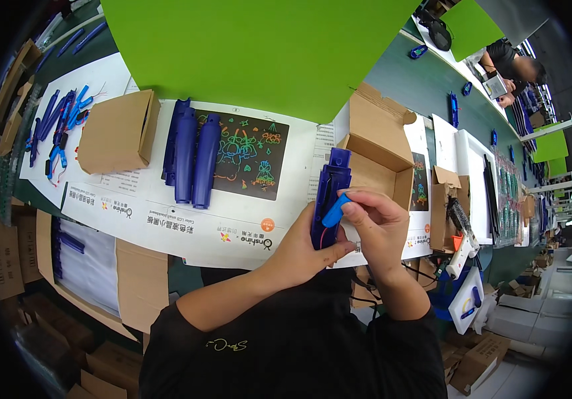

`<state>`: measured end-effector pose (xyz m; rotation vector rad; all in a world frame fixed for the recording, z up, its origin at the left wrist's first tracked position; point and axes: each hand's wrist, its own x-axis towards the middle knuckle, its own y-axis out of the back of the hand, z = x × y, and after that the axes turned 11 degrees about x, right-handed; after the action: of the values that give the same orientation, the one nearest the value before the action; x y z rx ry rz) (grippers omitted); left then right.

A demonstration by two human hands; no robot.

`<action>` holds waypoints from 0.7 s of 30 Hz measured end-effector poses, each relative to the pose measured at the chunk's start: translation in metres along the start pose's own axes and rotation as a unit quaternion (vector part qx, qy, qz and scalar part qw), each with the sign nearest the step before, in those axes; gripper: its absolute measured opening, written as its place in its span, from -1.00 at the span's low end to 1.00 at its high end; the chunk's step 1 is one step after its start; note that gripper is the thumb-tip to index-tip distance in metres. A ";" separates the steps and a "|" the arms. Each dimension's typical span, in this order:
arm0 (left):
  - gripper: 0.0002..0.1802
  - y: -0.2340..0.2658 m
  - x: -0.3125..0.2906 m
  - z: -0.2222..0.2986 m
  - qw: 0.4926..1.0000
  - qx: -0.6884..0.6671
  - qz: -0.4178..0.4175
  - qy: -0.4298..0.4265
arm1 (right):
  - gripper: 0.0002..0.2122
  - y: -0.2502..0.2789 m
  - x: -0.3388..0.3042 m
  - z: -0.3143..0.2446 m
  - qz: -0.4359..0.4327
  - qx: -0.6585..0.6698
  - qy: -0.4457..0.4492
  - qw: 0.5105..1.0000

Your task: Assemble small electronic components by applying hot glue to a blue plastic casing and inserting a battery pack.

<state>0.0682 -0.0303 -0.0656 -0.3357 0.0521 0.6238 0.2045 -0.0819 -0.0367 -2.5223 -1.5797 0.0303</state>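
Bright-blue cylinder (334, 211) pinched in right hand (380, 225) fingertips, over open face of dark-blue housing (327, 191), contact unclear; its long axis leans further right than housing's. Left hand (304, 251) grips housing's lower end.

A bright green panel (252, 53) rises at the far side of the dark-green counter (399, 83); pale floor (520, 366) lies beyond the counter's right edge, reaching far back.
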 end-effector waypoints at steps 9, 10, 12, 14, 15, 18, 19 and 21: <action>-0.46 -0.006 0.004 0.000 1.000 0.019 0.019 -0.007 | -0.84 -0.004 0.009 0.010 -0.017 -0.153 0.144 0.977; -0.46 -0.007 0.004 0.001 1.000 0.016 0.018 0.003 | -0.83 -0.003 0.011 0.010 -0.021 -0.163 0.139 0.977; -0.48 -0.004 0.002 0.001 1.000 0.012 0.004 0.006 | -0.82 0.000 0.011 0.010 -0.032 -0.175 0.118 0.977; -0.52 -0.001 -0.001 0.001 1.000 0.002 -0.005 0.008 | -0.81 0.005 0.012 0.011 -0.048 -0.180 0.091 0.978; -0.55 -0.001 -0.003 -0.001 1.000 -0.006 -0.007 0.008 | -0.81 0.007 0.012 0.010 -0.057 -0.174 0.079 0.980; -0.65 -0.002 -0.006 -0.003 0.996 -0.081 -0.006 0.039 | -0.81 0.012 0.010 0.006 -0.081 -0.188 0.053 0.977; -0.68 -0.003 -0.006 -0.002 0.992 -0.113 -0.005 0.053 | -0.81 0.014 0.009 0.005 -0.088 -0.212 0.055 0.972; -0.69 -0.004 0.000 -0.008 0.994 -0.096 0.002 0.050 | -0.84 0.014 0.009 0.002 -0.103 -0.235 0.071 0.964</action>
<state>0.0706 -0.0357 -0.0718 -0.5527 0.0888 0.6165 0.2209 -0.0797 -0.0406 -2.5829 -1.9656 -0.6070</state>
